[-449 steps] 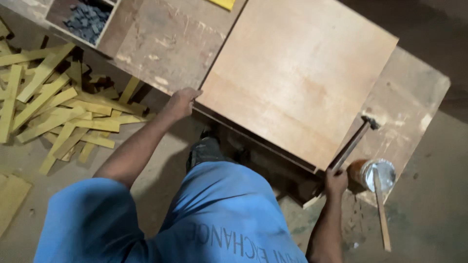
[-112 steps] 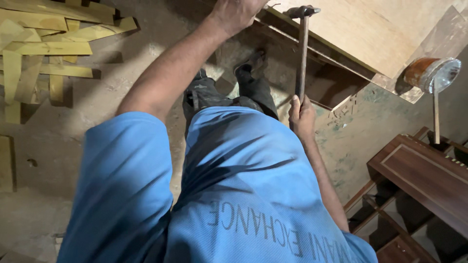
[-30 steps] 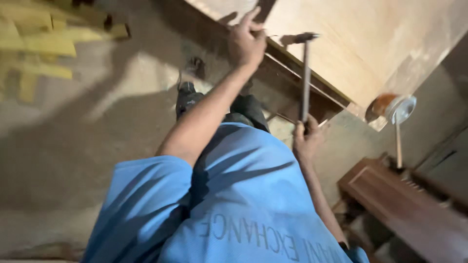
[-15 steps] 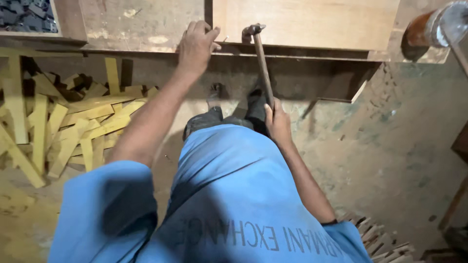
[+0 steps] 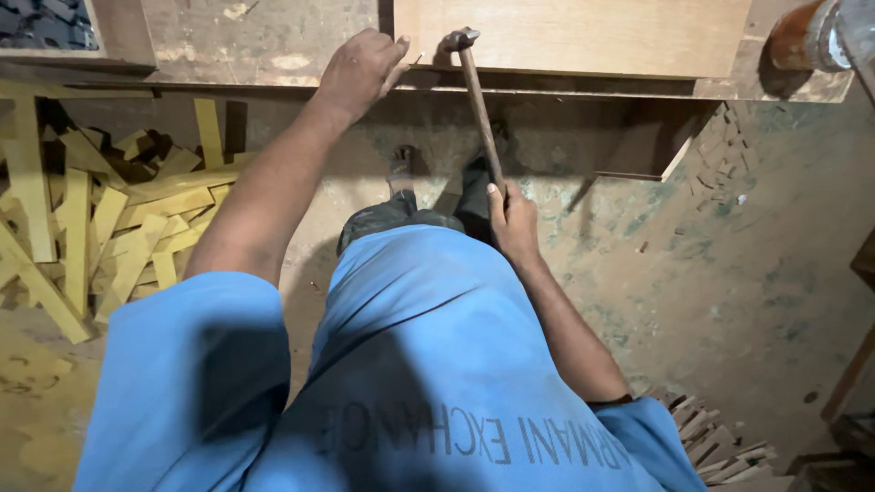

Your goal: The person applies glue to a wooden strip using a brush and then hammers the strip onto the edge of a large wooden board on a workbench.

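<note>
My right hand [image 5: 513, 215] grips the lower end of a wooden-handled hammer [image 5: 478, 100], whose metal head sits at the front edge of a plywood panel [image 5: 583, 35]. My left hand [image 5: 360, 68] rests on the worn workbench [image 5: 273, 41] edge just left of the hammer head, fingers pinched together near the panel's corner; whether they hold a nail is too small to tell. My blue shirt fills the lower part of the head view.
A pile of yellow wood offcuts [image 5: 100, 219] lies on the dusty floor at left. A brown tin [image 5: 802, 36] stands on the bench at upper right. More wood scraps [image 5: 720, 437] lie at lower right. My feet [image 5: 437, 182] stand under the bench.
The view has swung down and squared up to the bench. My left hand stays at the bench edge and the hammer head remains by the panel's front edge.
</note>
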